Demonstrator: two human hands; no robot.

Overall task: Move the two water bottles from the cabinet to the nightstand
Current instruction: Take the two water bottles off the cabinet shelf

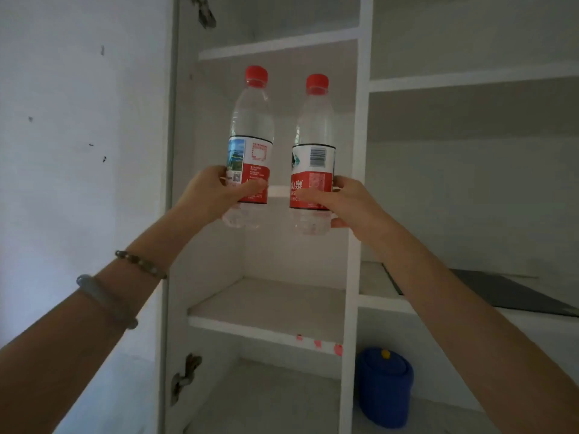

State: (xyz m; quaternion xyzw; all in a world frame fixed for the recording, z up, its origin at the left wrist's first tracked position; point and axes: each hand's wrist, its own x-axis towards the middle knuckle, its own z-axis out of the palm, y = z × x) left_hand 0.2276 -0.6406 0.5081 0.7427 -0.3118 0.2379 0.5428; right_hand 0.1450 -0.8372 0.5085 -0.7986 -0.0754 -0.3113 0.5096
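Two clear water bottles with red caps and red-and-white labels are held upright in front of the open white cabinet (354, 151). My left hand (216, 192) grips the left bottle (250, 126) around the lower label. The right bottle (315, 136) is gripped low on its label by my right hand (344, 202). Both bottles hang in the air at the level of a shelf edge (279, 191) seen between them, a small gap apart. The nightstand is not in view.
A lower shelf (266, 311) sits below the bottles. To the right, a dark flat board (501, 292) lies on a counter, and a blue lidded container (383, 386) stands beneath it. A bare wall is at left. The cabinet door hinges (185, 377) show on the left frame.
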